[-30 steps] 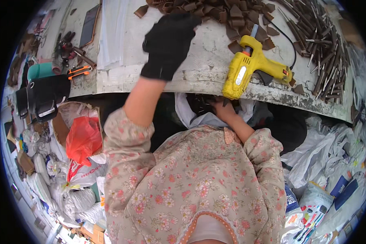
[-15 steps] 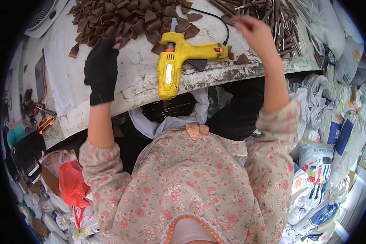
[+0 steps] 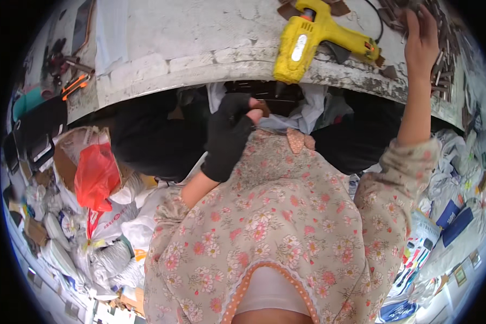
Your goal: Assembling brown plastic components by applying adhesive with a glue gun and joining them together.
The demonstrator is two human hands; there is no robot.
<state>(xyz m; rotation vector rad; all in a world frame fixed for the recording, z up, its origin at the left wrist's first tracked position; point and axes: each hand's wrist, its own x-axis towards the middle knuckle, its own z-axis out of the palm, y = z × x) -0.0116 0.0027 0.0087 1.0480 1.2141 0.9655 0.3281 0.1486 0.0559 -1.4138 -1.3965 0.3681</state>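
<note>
- While the L hand (image 3: 228, 135), in a black fingerless glove, is holding low over the person's lap, its thumb & fingertips are pinching a small brown flat piece (image 3: 262, 108), partly hidden.
- R hand (image 3: 422, 48), bare, is sitting at the near edge of the brown rod pile (image 3: 443, 81), top right of the worktable (image 3: 189, 38); can't tell if it's gripping a rod.
- Yellow hot-glue gun (image 3: 296, 49) is lying btwn the hands, nozzle (image 3: 279, 89) overhanging the table edge, above a white bag (image 3: 308, 110) w/ dark rods in it.
- Step in hand is prob. picking up parts: L is holding its piece, R is seeking a rod.
- Next move is prob. calling for a firm R grip on one rod, w/ fingers staying clear of the nozzle.
</note>
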